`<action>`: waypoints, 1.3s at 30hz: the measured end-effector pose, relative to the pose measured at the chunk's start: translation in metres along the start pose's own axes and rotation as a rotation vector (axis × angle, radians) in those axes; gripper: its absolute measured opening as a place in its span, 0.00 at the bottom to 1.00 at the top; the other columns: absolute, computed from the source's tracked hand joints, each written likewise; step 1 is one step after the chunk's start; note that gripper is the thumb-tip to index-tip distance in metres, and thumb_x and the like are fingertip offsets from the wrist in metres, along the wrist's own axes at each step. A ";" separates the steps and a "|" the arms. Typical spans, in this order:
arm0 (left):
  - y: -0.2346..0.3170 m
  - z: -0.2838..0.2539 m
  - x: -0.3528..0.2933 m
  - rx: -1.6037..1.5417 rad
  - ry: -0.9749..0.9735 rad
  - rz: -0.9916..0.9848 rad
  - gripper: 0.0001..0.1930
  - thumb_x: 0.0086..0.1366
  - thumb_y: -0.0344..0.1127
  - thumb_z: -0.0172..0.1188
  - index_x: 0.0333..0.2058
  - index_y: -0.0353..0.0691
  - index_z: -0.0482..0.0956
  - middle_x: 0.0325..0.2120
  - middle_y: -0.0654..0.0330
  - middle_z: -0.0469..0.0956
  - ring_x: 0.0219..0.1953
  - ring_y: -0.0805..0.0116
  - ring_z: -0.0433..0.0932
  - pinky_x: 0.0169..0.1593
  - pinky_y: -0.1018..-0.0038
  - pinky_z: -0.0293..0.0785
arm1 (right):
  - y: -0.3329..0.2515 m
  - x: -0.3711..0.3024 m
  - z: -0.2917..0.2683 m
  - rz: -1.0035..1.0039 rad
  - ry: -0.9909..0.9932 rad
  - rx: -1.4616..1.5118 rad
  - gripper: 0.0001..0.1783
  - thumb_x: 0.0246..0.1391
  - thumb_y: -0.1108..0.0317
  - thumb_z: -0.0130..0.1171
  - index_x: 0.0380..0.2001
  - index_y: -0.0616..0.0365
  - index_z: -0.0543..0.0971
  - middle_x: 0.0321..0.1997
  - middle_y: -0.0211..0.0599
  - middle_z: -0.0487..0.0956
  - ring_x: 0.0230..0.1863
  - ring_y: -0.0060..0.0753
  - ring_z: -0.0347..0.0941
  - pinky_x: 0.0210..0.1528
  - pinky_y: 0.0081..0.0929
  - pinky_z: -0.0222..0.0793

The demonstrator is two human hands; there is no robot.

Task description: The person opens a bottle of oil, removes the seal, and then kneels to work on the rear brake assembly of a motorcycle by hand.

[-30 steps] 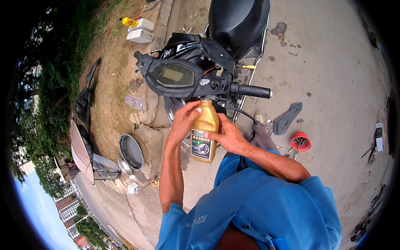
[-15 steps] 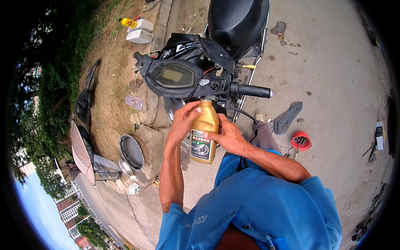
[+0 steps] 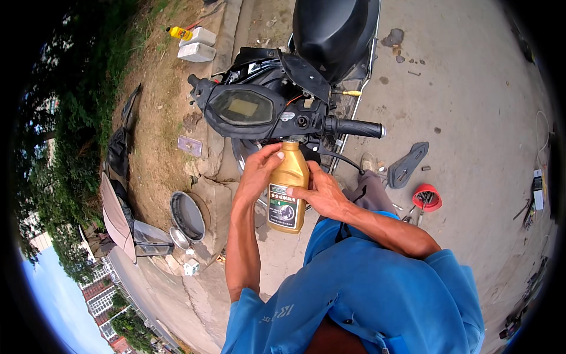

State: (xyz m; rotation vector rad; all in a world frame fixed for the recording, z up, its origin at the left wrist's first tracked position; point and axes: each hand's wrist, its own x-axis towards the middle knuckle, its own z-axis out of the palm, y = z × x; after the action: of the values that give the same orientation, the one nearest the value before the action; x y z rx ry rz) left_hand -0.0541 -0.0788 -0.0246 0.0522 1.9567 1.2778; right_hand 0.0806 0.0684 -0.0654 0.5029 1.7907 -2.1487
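Between my hands is a gold plastic fluid bottle (image 3: 290,168) with a dark printed label, its neck pointing away from me. My left hand (image 3: 263,168) holds its left shoulder, with the fingertips near the neck. Around its right side is my right hand (image 3: 321,190), the thumb pressed on the front above the label. The bottle's mouth lies close to the edge of a black scooter's handlebar cover (image 3: 236,109), which partly hides it. To the right of the neck are the brake lever (image 3: 339,157) and the black grip (image 3: 356,128).
A black scooter seat (image 3: 333,35) is beyond the handlebar. On the right, a red bowl of tools (image 3: 427,203) and a dark plastic panel (image 3: 408,165) lie on the concrete. A round grey basin (image 3: 187,216) stands at left. A yellow bottle (image 3: 178,33) lies by white blocks (image 3: 197,52).
Both hands keep the same hold on the bottle. Its base has shifted very slightly to the left; otherwise the view has barely moved.
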 end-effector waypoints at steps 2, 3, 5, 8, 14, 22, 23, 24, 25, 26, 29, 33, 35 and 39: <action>0.001 0.001 -0.001 0.002 0.006 -0.006 0.21 0.72 0.37 0.60 0.58 0.32 0.78 0.48 0.59 0.83 0.49 0.73 0.79 0.56 0.76 0.74 | 0.000 0.000 0.000 0.003 -0.002 0.011 0.40 0.51 0.50 0.70 0.57 0.69 0.68 0.44 0.60 0.83 0.47 0.55 0.83 0.51 0.42 0.76; 0.001 0.001 -0.001 -0.008 0.005 -0.011 0.21 0.72 0.37 0.60 0.58 0.32 0.78 0.48 0.59 0.83 0.49 0.73 0.79 0.56 0.76 0.73 | 0.001 0.000 0.000 0.003 -0.002 0.012 0.40 0.51 0.50 0.70 0.57 0.69 0.68 0.44 0.60 0.83 0.47 0.55 0.83 0.51 0.42 0.76; 0.002 0.001 -0.001 -0.018 0.003 -0.017 0.21 0.72 0.37 0.60 0.58 0.32 0.78 0.48 0.59 0.83 0.49 0.73 0.79 0.56 0.76 0.73 | 0.003 0.001 0.001 -0.009 0.006 0.017 0.40 0.51 0.50 0.70 0.57 0.68 0.68 0.45 0.60 0.83 0.47 0.55 0.83 0.51 0.42 0.76; 0.004 0.002 -0.001 -0.016 -0.001 -0.015 0.21 0.72 0.37 0.60 0.58 0.32 0.78 0.48 0.59 0.83 0.49 0.73 0.79 0.56 0.76 0.74 | 0.002 0.001 0.000 -0.001 -0.003 0.016 0.40 0.51 0.50 0.70 0.57 0.68 0.69 0.45 0.60 0.83 0.48 0.56 0.83 0.51 0.43 0.76; 0.006 0.003 -0.003 -0.021 0.004 -0.041 0.21 0.72 0.37 0.60 0.59 0.32 0.78 0.48 0.59 0.83 0.49 0.73 0.80 0.55 0.77 0.74 | -0.003 -0.001 -0.002 0.003 -0.008 -0.002 0.40 0.51 0.51 0.70 0.57 0.68 0.69 0.44 0.61 0.83 0.48 0.57 0.83 0.52 0.43 0.76; 0.004 0.001 -0.003 0.009 0.010 -0.017 0.20 0.72 0.38 0.60 0.58 0.32 0.78 0.48 0.59 0.83 0.48 0.74 0.80 0.55 0.77 0.74 | -0.002 -0.001 -0.001 0.003 -0.011 -0.002 0.39 0.52 0.50 0.70 0.57 0.68 0.69 0.44 0.61 0.83 0.48 0.58 0.82 0.51 0.44 0.75; 0.005 0.001 -0.003 0.009 0.009 -0.017 0.20 0.72 0.38 0.60 0.58 0.32 0.78 0.48 0.59 0.83 0.48 0.74 0.80 0.55 0.77 0.74 | -0.003 -0.001 -0.001 0.009 -0.010 -0.013 0.39 0.51 0.50 0.70 0.56 0.68 0.69 0.44 0.61 0.83 0.47 0.58 0.82 0.51 0.44 0.75; 0.005 0.002 -0.003 0.006 0.004 -0.016 0.21 0.72 0.38 0.59 0.58 0.31 0.77 0.48 0.58 0.82 0.49 0.72 0.80 0.55 0.75 0.74 | -0.002 0.000 -0.001 0.009 -0.009 -0.013 0.39 0.51 0.50 0.70 0.56 0.68 0.69 0.44 0.61 0.83 0.47 0.58 0.82 0.51 0.44 0.75; 0.006 0.002 -0.003 0.003 -0.001 -0.015 0.21 0.72 0.38 0.59 0.58 0.30 0.77 0.49 0.56 0.82 0.49 0.70 0.80 0.55 0.74 0.74 | -0.002 0.000 -0.001 0.017 -0.012 -0.014 0.39 0.51 0.50 0.70 0.56 0.68 0.69 0.44 0.61 0.83 0.47 0.58 0.82 0.51 0.44 0.75; 0.006 0.002 -0.002 0.003 -0.002 -0.016 0.21 0.72 0.38 0.59 0.58 0.30 0.77 0.49 0.56 0.82 0.49 0.70 0.80 0.55 0.74 0.74 | -0.001 0.000 -0.002 0.024 -0.016 -0.015 0.39 0.51 0.50 0.70 0.56 0.68 0.69 0.44 0.61 0.83 0.47 0.58 0.82 0.51 0.44 0.75; 0.005 0.002 -0.002 0.015 -0.003 -0.004 0.21 0.72 0.38 0.59 0.58 0.30 0.77 0.48 0.56 0.82 0.49 0.70 0.80 0.55 0.74 0.74 | -0.003 0.000 -0.003 0.024 -0.018 -0.018 0.39 0.51 0.50 0.70 0.56 0.68 0.69 0.44 0.62 0.83 0.47 0.58 0.82 0.51 0.44 0.75; 0.001 0.000 -0.002 -0.001 0.003 -0.009 0.22 0.72 0.38 0.59 0.59 0.30 0.76 0.50 0.56 0.81 0.51 0.69 0.79 0.56 0.73 0.74 | -0.006 -0.001 -0.004 0.032 -0.022 -0.024 0.39 0.51 0.51 0.70 0.57 0.67 0.69 0.44 0.61 0.83 0.47 0.58 0.82 0.51 0.44 0.75; -0.001 0.001 -0.004 -0.014 0.002 -0.007 0.22 0.72 0.38 0.60 0.59 0.30 0.76 0.50 0.56 0.81 0.52 0.69 0.79 0.57 0.73 0.73 | -0.007 -0.003 -0.004 0.008 0.001 -0.079 0.40 0.52 0.52 0.71 0.59 0.66 0.67 0.45 0.60 0.83 0.47 0.61 0.82 0.52 0.46 0.75; -0.004 0.008 -0.022 -0.040 0.071 0.105 0.22 0.70 0.36 0.63 0.60 0.33 0.77 0.52 0.59 0.81 0.55 0.70 0.77 0.60 0.73 0.71 | 0.006 -0.006 -0.005 -0.205 0.134 -0.272 0.40 0.53 0.57 0.70 0.62 0.64 0.65 0.48 0.58 0.81 0.48 0.62 0.80 0.52 0.49 0.74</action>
State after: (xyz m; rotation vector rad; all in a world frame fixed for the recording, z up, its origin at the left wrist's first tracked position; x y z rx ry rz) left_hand -0.0328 -0.0842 -0.0165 0.0925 2.0105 1.4035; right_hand 0.0893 0.0719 -0.0688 0.4196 2.2546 -1.9896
